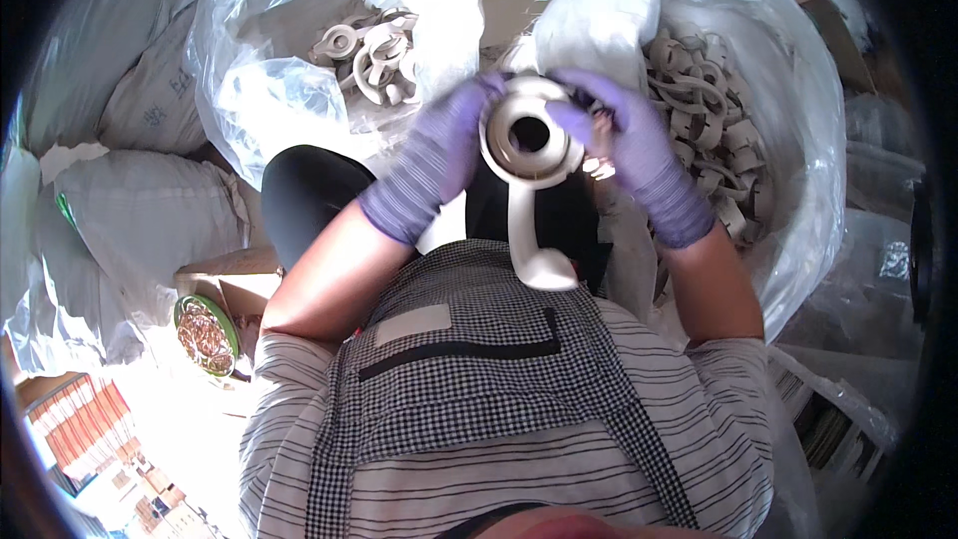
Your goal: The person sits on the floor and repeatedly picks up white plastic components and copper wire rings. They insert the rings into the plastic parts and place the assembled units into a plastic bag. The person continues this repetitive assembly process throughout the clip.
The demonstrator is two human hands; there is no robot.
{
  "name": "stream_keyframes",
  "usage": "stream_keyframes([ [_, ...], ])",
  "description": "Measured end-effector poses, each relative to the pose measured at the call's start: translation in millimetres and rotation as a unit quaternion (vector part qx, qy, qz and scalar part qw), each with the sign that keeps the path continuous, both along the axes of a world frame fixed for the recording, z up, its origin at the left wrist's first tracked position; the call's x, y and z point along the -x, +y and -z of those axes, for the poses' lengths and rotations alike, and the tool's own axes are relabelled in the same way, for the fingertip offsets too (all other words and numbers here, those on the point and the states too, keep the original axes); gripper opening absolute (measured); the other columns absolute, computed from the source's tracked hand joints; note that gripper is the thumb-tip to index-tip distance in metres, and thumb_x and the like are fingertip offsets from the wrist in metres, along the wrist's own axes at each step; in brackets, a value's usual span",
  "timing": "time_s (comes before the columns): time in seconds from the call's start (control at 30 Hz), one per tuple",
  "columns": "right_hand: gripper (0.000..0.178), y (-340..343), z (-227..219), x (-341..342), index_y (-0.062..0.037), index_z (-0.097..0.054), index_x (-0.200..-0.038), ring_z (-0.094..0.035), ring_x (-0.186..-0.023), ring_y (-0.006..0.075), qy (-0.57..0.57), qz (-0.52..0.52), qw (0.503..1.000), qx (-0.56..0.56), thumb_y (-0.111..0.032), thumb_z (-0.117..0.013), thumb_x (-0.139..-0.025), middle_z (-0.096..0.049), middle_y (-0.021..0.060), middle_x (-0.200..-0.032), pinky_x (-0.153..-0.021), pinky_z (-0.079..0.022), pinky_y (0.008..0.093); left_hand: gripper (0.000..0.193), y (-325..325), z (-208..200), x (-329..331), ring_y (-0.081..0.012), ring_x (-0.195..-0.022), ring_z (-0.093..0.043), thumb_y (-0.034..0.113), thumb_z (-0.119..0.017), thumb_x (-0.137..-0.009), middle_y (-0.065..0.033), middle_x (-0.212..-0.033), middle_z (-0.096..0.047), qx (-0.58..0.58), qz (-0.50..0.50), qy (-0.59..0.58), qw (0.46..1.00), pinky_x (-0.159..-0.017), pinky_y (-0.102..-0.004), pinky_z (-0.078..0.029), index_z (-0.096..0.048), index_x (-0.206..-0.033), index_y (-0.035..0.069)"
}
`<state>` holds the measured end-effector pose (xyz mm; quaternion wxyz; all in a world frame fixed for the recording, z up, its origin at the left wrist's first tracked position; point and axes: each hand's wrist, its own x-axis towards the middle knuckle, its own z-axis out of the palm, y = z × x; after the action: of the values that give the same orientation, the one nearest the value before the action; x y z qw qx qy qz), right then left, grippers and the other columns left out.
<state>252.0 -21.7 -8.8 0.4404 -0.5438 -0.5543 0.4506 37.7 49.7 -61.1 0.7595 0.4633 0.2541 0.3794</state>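
Head view. The person wears a purple glove on each hand. The left hand [461,130] is closed on the left rim of a white ring-shaped part [526,177]. The right hand [639,130] is closed at the right rim of the same part, thumb lying over the edge. A small brownish, shiny object [601,132] shows at the right palm; blur prevents its identification. The white ring-shaped part is held above the lap, its round opening facing the camera and its curved arm extending down toward the checked apron [469,394].

Beyond the left hand, a clear plastic bag [228,90] contains a pile of white parts [380,65]. To the right, a larger plastic bag [594,40] contains a fuller pile of similar pieces [703,100]. At lower left, a green-rimmed round container [207,336], tilted, stands next to a cardboard box [239,284]; it holds small coppery pieces. Pale sacks [150,205] are stacked along the left side.
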Motion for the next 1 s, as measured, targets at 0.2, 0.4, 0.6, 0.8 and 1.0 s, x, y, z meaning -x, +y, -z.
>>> stream_keyframes([
  [0.2,0.035,-20.2,23.8,14.2,0.001,-0.067,-0.117,-0.071,-0.093,0.0241,-0.2,0.051,0.977,-0.046,-0.026,-0.072,-0.094,-0.071,0.0173,-0.102,-0.083,-0.055,0.035,0.066,-33.0,-22.8,23.6,-0.039,-0.125,-0.052,0.036,-0.077,-0.086,-0.0219,-0.132,-0.057,-0.479,-0.034,0.218,0.85,-0.11,-0.0461,-0.038,-0.057,-0.138,0.0],
  [0.4,0.033,-14.4,-3.1,8.5,-0.0002,-0.067,-0.118,-0.07,-0.092,0.0205,-0.133,0.098,0.986,-0.02,-0.021,-0.073,-0.094,-0.072,0.0147,-0.103,-0.082,-0.055,0.0326,0.095,-47.5,-12.5,9.7,-0.0403,-0.134,-0.048,0.033,-0.091,-0.069,-0.0216,-0.145,-0.047,-0.517,-0.009,0.319,0.794,-0.113,-0.0473,-0.038,-0.045,-0.148,0.006],
  [0.6,0.028,-11.7,-5.1,16.9,-0.0019,-0.065,-0.117,-0.067,-0.08,0.0311,-0.243,0.123,0.955,-0.115,-0.017,-0.07,-0.094,-0.064,0.0174,-0.093,-0.073,-0.053,0.0378,0.056,-44.0,-7.2,2.6,-0.035,-0.139,-0.045,0.025,-0.087,-0.078,-0.0189,-0.14,-0.054,-0.319,0.027,0.103,0.942,-0.113,-0.0465,-0.038,-0.065,-0.127,0.01],
  [0.8,0.028,-17.0,-3.3,18.9,-0.0014,-0.065,-0.119,-0.066,-0.078,0.0324,-0.278,0.12,0.944,-0.129,-0.016,-0.068,-0.095,-0.062,0.018,-0.091,-0.07,-0.052,0.0392,0.026,-39.6,-16.7,7.0,-0.0271,-0.134,-0.05,0.018,-0.073,-0.094,-0.0203,-0.143,-0.051,-0.305,0.062,0.083,0.947,-0.109,-0.0398,-0.044,-0.069,-0.116,0.004],
  [1.0,0.038,-24.1,-20.2,6.4,-0.0047,-0.064,-0.129,-0.062,-0.079,0.0315,-0.311,0.014,0.937,-0.161,-0.011,-0.066,-0.091,-0.059,0.0153,-0.092,-0.071,-0.051,0.0384,0.019,-41.6,-23.2,9.4,-0.0238,-0.131,-0.053,0.018,-0.071,-0.096,-0.0157,-0.135,-0.059,-0.114,0.041,0.045,0.992,-0.105,-0.0373,-0.048,-0.069,-0.108,0.003],
])
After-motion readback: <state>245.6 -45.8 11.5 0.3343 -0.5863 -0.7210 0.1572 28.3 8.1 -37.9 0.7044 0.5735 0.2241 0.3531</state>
